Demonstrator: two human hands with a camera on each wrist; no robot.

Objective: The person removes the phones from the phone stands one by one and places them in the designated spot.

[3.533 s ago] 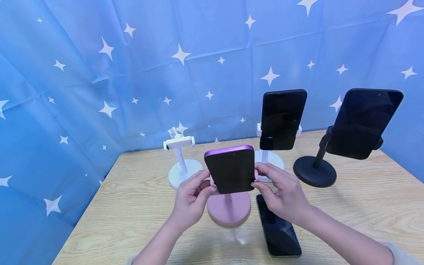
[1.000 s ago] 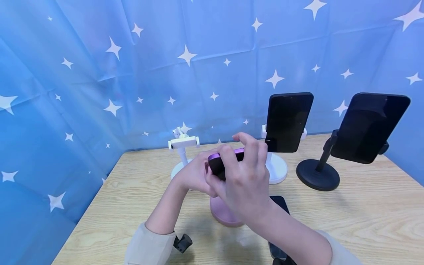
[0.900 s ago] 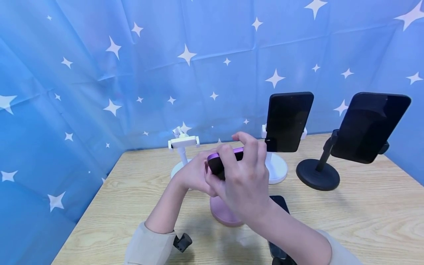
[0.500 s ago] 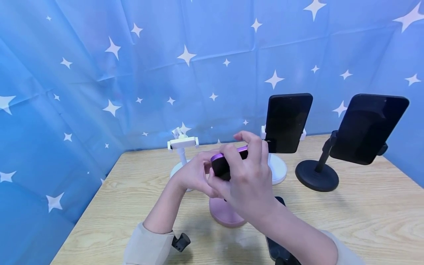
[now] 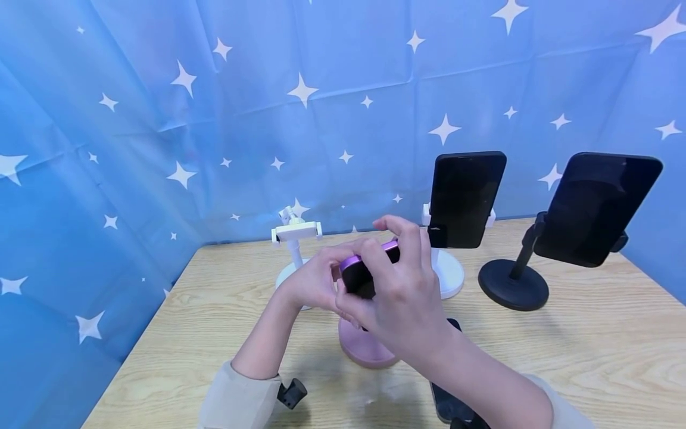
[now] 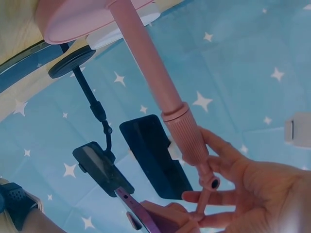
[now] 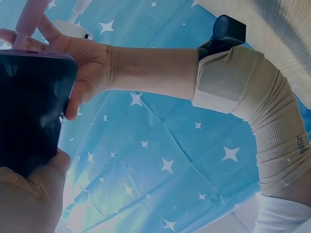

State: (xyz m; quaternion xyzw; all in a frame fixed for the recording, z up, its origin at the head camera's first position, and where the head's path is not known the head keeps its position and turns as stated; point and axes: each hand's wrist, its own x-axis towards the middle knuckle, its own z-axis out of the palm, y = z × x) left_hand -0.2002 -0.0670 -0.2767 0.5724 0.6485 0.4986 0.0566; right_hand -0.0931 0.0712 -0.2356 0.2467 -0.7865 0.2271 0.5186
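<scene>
A purple-edged phone (image 5: 356,278) sits tilted back in the holder of a pink phone stand (image 5: 367,347). My right hand (image 5: 404,292) grips this phone, partly covering its screen; in the right wrist view the thumb lies along its edge. My left hand (image 5: 315,279) is behind and below the phone. In the left wrist view its fingers (image 6: 218,198) curl round the thin jointed neck above the ribbed collar of the pink post (image 6: 150,63). From the head view, the hands hide the holder and most of the post.
A white stand (image 5: 296,231) with a bare holder is at the back left. Back right, a black phone (image 5: 466,199) sits in another white stand, and a larger one (image 5: 599,208) in a black stand. Another phone (image 5: 450,405) lies flat under my right forearm. A starred blue cloth (image 5: 321,119) hangs behind.
Earlier, both hands pinched the holder's sides with the phone's screen facing me. Since then the left has gone to the neck, the right onto the phone, which tips back. The last second shows only slight shifts.
</scene>
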